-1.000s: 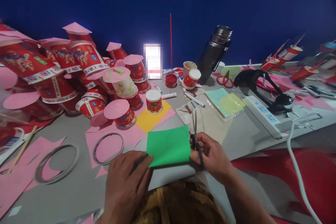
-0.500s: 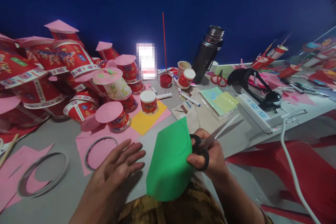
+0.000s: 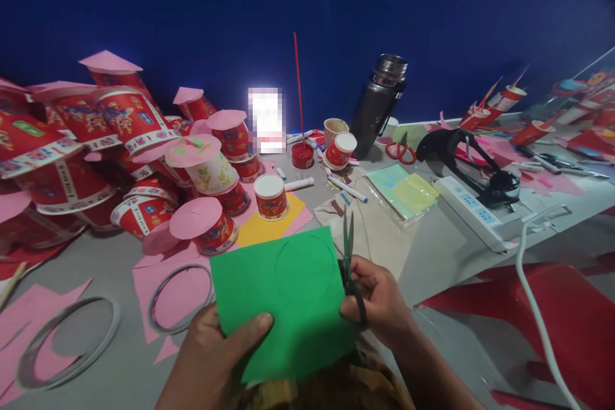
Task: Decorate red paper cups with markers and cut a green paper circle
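Note:
A sheet of green paper (image 3: pixel 298 327) is held over the table's near edge, with a circle drawn in pencil-thin line on its upper right part. My left hand (image 3: pixel 216 346) grips the sheet's left side, thumb on top and fingers hidden beneath. My right hand (image 3: pixel 384 298) is closed around the dark handles of a pair of scissors (image 3: pixel 348 240). Their blades point up and away, slightly apart, beside the sheet's right edge. The right thumb also touches that edge.
Red paper cups (image 3: pixel 139 115) with pink paper tops are piled at left. Grey rings (image 3: pixel 115 320) lie on pink paper. Behind stand a flask (image 3: pixel 377 106) and a small red pot (image 3: pixel 302 155). A power strip (image 3: pixel 468 205) and a red stool (image 3: pixel 552 307) are at right.
My left hand, spread and apart from the sheet before, has taken hold of its left side. The green paper has flattened and swung left; the scissors have turned to point upward.

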Tool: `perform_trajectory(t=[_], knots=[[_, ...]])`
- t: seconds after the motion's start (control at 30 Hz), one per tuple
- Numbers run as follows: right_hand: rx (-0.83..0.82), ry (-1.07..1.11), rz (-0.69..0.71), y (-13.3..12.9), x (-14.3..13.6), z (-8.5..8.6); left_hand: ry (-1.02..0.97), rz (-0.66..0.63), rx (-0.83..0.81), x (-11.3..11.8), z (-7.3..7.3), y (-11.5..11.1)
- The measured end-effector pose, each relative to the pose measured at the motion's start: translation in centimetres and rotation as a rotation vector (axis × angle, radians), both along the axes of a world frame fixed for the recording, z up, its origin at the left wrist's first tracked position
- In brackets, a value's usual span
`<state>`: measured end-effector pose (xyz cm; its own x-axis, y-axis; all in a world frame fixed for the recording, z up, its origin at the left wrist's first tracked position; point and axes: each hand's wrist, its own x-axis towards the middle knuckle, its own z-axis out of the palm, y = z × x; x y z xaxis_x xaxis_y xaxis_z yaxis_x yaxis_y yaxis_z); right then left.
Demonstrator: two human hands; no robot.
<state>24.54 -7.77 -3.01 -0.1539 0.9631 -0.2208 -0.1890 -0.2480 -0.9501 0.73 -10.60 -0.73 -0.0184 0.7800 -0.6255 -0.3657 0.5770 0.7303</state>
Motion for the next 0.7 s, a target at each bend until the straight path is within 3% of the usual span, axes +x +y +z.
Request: perform_trajectory(t=[0.1,0.27,0.47,0.7], knots=[[-0.024,-0.041,0.109,-0.1,0.8,0.5,0.072,0.080,0.016,-0.8,0.1,0.2],[-0.199,-0.073,0.251,0.1,1.2,1.7,0.057,0.221,0.028,-0.3,1.2,0.2],[-0.264,-0.062,0.313,0.6,0.5,2.0,0.076,0.180,0.015,0.1,0.8,0.5],[-0.231,-0.083,0.302,0.8,0.2,1.9,0.349,0.170,0.105,-0.3,0.1,0.8]])
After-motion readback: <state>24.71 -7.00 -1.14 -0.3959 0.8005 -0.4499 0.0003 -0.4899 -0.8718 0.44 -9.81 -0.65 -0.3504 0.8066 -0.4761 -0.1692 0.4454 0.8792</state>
